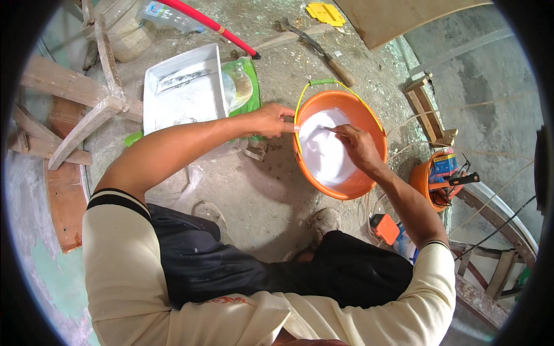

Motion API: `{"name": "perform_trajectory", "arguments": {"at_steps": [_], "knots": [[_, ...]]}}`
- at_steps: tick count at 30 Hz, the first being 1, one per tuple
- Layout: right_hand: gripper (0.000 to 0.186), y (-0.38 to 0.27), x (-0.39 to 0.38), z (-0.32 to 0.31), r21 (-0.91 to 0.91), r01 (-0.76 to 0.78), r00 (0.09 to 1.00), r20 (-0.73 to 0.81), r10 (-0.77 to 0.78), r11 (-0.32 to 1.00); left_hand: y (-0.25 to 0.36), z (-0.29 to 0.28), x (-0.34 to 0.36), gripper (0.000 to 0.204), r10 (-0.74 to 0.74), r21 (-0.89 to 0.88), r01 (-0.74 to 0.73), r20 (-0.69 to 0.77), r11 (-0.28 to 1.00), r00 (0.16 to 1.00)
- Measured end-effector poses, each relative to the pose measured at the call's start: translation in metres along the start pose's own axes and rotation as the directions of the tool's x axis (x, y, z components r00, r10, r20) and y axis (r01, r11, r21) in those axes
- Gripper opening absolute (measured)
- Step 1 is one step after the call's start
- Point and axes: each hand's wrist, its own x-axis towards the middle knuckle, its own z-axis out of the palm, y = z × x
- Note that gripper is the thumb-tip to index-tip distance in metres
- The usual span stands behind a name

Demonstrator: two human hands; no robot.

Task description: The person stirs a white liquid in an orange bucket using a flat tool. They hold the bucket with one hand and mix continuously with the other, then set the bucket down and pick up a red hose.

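Observation:
An orange bucket (369, 109) with a yellow wire handle (299, 95) and a green grip stands on the floor in front of me. White paint-like liquid (323, 155) fills its lower part. At the bucket's left rim, my left hand (270, 120) grips the edge with its fingertips. My right hand (356, 144) reaches over the right side into the bucket, its fingers closed. A short thin end pokes out from them toward the liquid's surface; what it belongs to is hidden.
Left of the bucket lies a white paint tray (216, 81) on green plastic. A red pole (208, 22), a hooked blade with a wooden handle (340, 70) and a yellow plastic piece (325, 14) lie beyond. An orange tool pail (421, 176) stands right; wooden frames (75, 86) stand left.

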Motion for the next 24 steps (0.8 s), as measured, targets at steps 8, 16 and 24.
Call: {"name": "perform_trajectory", "arguments": {"at_steps": [8,16,24], "knots": [[0.017,-0.028,-0.071,-0.006,-0.055,-0.086,0.992,0.090,0.091,0.995,0.010,0.001,-0.006,0.057,0.008,0.038,-0.009,0.026,0.999,1.000],[0.022,-0.029,-0.016,0.012,0.204,-0.225,0.972,0.120,0.204,0.953,-0.002,0.000,0.002,0.058,0.020,0.007,-0.020,0.009,1.000,1.000],[0.018,0.006,-0.039,-0.021,-0.209,-0.103,0.992,0.051,0.117,0.972,0.000,0.000,0.001,0.057,-0.003,0.039,0.003,0.011,0.999,1.000]]}}
